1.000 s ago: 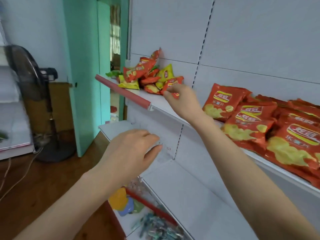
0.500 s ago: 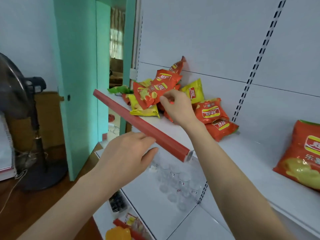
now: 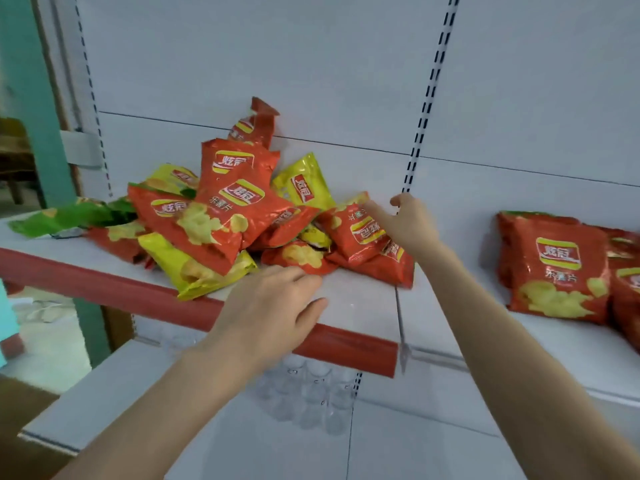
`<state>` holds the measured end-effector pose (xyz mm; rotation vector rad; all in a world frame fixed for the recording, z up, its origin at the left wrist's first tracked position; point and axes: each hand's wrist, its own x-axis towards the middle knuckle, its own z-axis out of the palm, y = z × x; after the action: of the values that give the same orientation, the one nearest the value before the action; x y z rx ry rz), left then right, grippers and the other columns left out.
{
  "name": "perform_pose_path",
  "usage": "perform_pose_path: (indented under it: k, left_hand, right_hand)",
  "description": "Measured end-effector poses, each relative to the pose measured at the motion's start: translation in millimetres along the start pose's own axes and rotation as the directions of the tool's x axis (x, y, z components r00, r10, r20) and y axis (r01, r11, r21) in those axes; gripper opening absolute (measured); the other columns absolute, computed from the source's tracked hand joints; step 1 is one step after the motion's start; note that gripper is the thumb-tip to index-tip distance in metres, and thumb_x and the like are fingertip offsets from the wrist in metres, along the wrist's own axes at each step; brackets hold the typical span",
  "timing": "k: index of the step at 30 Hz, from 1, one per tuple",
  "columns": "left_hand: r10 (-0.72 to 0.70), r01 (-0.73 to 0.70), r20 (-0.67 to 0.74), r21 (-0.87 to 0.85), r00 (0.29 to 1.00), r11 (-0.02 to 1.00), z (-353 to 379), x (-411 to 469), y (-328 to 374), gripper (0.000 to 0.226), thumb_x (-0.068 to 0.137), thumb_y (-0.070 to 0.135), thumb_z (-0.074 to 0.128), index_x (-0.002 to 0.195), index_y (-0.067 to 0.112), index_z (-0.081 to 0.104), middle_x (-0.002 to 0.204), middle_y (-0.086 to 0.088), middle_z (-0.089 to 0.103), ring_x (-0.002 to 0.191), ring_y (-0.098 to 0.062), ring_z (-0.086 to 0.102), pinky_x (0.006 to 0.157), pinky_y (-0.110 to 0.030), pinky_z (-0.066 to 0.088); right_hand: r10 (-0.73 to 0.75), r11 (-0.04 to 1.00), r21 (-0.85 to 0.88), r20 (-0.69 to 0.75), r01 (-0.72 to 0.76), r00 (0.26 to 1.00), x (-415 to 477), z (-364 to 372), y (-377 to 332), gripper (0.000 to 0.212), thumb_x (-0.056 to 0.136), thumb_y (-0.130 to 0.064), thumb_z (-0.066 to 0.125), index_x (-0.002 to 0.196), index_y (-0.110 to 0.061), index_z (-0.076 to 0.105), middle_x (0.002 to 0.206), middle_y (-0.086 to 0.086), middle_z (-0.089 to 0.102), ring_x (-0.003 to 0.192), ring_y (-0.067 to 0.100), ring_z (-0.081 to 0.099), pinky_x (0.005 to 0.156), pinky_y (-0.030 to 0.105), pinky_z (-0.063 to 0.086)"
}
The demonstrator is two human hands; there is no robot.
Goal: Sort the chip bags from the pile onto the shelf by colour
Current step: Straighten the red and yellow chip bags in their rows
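- Red, yellow and green chip bags point(image 3: 225, 209) lie heaped on the white shelf point(image 3: 360, 299).
- Right hand point(image 3: 412, 223) rests straight fingers on a red bag point(image 3: 356, 233) at the heap's right, not gripping.
- Left hand point(image 3: 273, 313) hangs slack and empty above the shelf front.

Soft, even, bright light. Glare streaks the chip bags point(image 3: 239, 209) left of my right hand point(image 3: 412, 223); below my left hand point(image 3: 273, 313), slight blur and wide-angle stretching.

Red bags at right edge point(image 3: 627, 285) being cropped by frame. Pile point(image 3: 228, 216) burying lower bags, count unreadable. Right hand point(image 3: 407, 225) fingertips point(image 3: 370, 206) blurring into red bag point(image 3: 358, 235), grip unclear. Clear objects point(image 3: 304, 393) under shelf point(image 3: 360, 306) smearing beyond identification, left hand point(image 3: 273, 313) partly covering them.
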<state>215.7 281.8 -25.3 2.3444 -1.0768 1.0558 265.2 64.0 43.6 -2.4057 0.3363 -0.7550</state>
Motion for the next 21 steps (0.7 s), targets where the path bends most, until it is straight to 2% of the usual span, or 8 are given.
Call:
perform_pose_path:
  k: [5,6,9,12,15,17,19,21]
  left_hand:
    - [0.049,-0.045,0.031,-0.102,0.998,0.994,14.3,11.2,-11.2,0.039,0.084,0.037,0.042,0.081,0.009,0.07,0.075,-0.002,0.067,0.069,-0.023,0.065,0.047,-0.031,0.052]
    - [0.049,-0.046,0.03,-0.102,0.998,0.994,16.3,12.0,-13.3,0.039,0.084,0.037,0.043,0.082,0.01,0.07,0.076,-0.002,0.067,0.069,-0.022,0.065,0.047,-0.03,0.052]
    - [0.052,-0.049,0.025,-0.107,0.998,0.993,24.4,15.9,-20.4,0.039,0.083,0.037,0.043,0.086,0.011,0.071,0.077,-0.001,0.067,0.07,-0.021,0.066,0.045,-0.029,0.052]
    - [0.051,-0.044,0.062,-0.111,0.997,0.993,34.2,21.6,-23.6,0.039,0.081,0.038,0.043,0.092,0.012,0.071,0.082,-0.001,0.067,0.074,-0.022,0.066,0.044,-0.031,0.053]
    - [0.052,-0.044,0.052,-0.134,0.997,0.99,44.5,29.0,-18.6,0.044,0.08,0.038,0.044,0.105,0.011,0.069,0.101,-0.008,0.068,0.09,-0.026,0.068,0.057,-0.032,0.056]
    - [0.04,-0.04,-0.004,-0.175,0.999,0.984,47.1,42.3,-14.2,0.045,0.08,0.034,0.054,0.114,0.007,0.065,0.114,-0.018,0.063,0.101,-0.035,0.064,0.069,-0.044,0.057]
    - [0.04,-0.052,-0.084,-0.155,0.996,0.987,48.5,62.2,-9.2,0.051,0.076,0.021,0.071,0.12,-0.001,0.059,0.121,-0.028,0.056,0.109,-0.044,0.059,0.083,-0.055,0.051]
    - [0.074,-0.085,-0.095,-0.119,0.993,0.989,42.0,86.4,-2.3,0.069,0.068,0.013,0.083,0.125,-0.009,0.052,0.13,-0.032,0.049,0.119,-0.047,0.051,0.098,-0.053,0.036]
  right_hand:
    - [0.242,0.968,-0.106,0.169,-0.227,0.955,29.4,9.5,29.4,0.095,0.059,-0.079,0.059,0.123,-0.009,0.049,0.12,0.008,0.059,0.108,0.028,0.056,0.093,0.041,0.046]
    - [0.256,0.965,-0.11,0.206,-0.238,0.944,34.0,13.6,35.1,0.093,0.057,-0.079,0.061,0.118,-0.01,0.053,0.115,0.006,0.062,0.103,0.026,0.059,0.091,0.041,0.048]
    - [0.255,0.964,-0.126,0.211,-0.233,0.944,38.4,14.0,41.0,0.065,0.072,-0.063,0.065,0.102,-0.007,0.054,0.098,0.005,0.062,0.088,0.022,0.058,0.081,0.033,0.048]
    - [0.223,0.975,-0.066,0.171,-0.215,0.96,36.9,8.7,46.3,0.05,0.076,-0.053,0.068,0.098,-0.012,0.049,0.097,0.005,0.058,0.085,0.02,0.055,0.075,0.032,0.047]
    - [0.194,0.978,0.052,0.132,-0.203,0.972,27.3,-6.5,50.2,0.05,0.075,-0.044,0.074,0.104,-0.013,0.047,0.102,0.005,0.057,0.088,0.02,0.058,0.079,0.035,0.051]
    - [0.142,0.987,0.065,0.095,-0.149,0.985,19.6,-24.5,47.6,0.055,0.072,-0.039,0.077,0.111,-0.014,0.047,0.104,0.004,0.055,0.089,0.02,0.058,0.077,0.034,0.051]
    - [0.029,0.999,-0.033,0.081,-0.026,0.996,11.3,-45.0,39.2,0.055,0.071,-0.034,0.079,0.112,-0.014,0.048,0.103,0.004,0.055,0.09,0.022,0.058,0.079,0.035,0.051]
    - [-0.082,0.975,-0.195,0.133,0.108,0.988,-0.4,-61.0,27.2,0.057,0.071,-0.031,0.079,0.116,-0.014,0.048,0.104,0.003,0.054,0.095,0.022,0.056,0.081,0.035,0.05]
